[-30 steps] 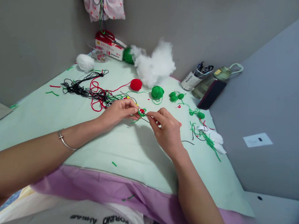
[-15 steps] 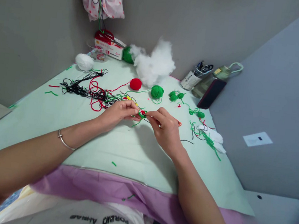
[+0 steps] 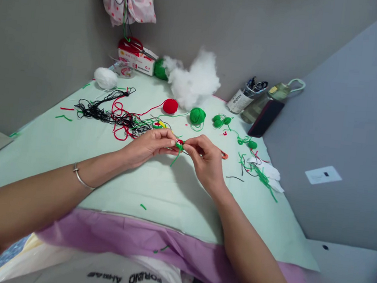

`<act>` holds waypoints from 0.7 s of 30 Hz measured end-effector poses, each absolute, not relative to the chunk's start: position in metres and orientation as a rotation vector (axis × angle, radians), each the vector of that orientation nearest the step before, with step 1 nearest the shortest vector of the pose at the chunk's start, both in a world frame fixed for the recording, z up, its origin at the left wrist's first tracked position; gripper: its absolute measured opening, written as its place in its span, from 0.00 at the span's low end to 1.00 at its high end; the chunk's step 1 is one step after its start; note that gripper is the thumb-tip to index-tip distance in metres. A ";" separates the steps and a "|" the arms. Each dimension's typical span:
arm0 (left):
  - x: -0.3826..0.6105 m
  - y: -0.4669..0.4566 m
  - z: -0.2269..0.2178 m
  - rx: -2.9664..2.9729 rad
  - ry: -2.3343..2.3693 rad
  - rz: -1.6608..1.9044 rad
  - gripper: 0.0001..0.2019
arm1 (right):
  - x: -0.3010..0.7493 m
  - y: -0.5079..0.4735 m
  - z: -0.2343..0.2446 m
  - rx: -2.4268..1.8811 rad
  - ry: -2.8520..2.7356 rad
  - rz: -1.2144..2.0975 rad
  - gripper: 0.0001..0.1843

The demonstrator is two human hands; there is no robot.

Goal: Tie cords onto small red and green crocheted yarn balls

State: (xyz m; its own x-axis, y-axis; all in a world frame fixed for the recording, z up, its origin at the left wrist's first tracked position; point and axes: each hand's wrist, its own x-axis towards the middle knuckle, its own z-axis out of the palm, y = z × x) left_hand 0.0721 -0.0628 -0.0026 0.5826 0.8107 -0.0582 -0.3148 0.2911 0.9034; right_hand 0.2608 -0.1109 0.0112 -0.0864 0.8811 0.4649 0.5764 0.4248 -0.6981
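Observation:
My left hand [image 3: 149,144] and my right hand [image 3: 205,158] meet over the middle of a pale green sheet [image 3: 110,169]. Between their fingertips is a small green and red yarn piece [image 3: 178,145], pinched from both sides, with a green tail hanging down from it. Both hands have their fingers closed in a pinch. A thin bracelet [image 3: 79,176] sits on my left wrist.
A tangle of black, red and green threads [image 3: 113,114] lies at the left. A red yarn ball [image 3: 170,106], a green yarn ball [image 3: 197,115], white stuffing [image 3: 195,82], a white ball [image 3: 105,78], a red-and-white box [image 3: 135,58], a jar [image 3: 244,99] and a bottle [image 3: 264,102] stand behind.
My right hand has closed in toward the left one, so the fingertips now meet on the yarn piece. The black thread seen between them earlier no longer shows.

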 end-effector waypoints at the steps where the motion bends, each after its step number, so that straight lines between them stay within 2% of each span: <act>1: 0.073 -0.064 -0.002 1.011 0.582 0.810 0.09 | 0.261 -0.111 0.011 -1.257 -1.766 0.434 0.05; 9: 0.073 -0.066 0.000 1.026 0.565 0.845 0.12 | 0.260 -0.110 0.009 -1.292 -1.702 0.458 0.05; 12: 0.072 -0.065 -0.001 1.046 0.614 0.880 0.12 | 0.261 -0.112 0.010 -1.272 -1.731 0.592 0.05; 16: 0.071 -0.062 -0.001 1.042 0.681 0.935 0.12 | 0.261 -0.112 0.011 -1.219 -1.711 0.844 0.12; 21: 0.073 -0.063 -0.006 1.100 0.642 0.868 0.10 | 0.257 -0.112 0.009 -1.186 -1.613 0.901 0.14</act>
State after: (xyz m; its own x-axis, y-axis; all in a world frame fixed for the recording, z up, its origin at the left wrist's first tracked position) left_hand 0.0733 -0.0633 -0.0061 0.5240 0.8513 -0.0267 -0.2741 0.1982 0.9411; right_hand 0.2569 -0.1118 0.0091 -0.1221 0.9620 0.2444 0.2960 0.2703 -0.9162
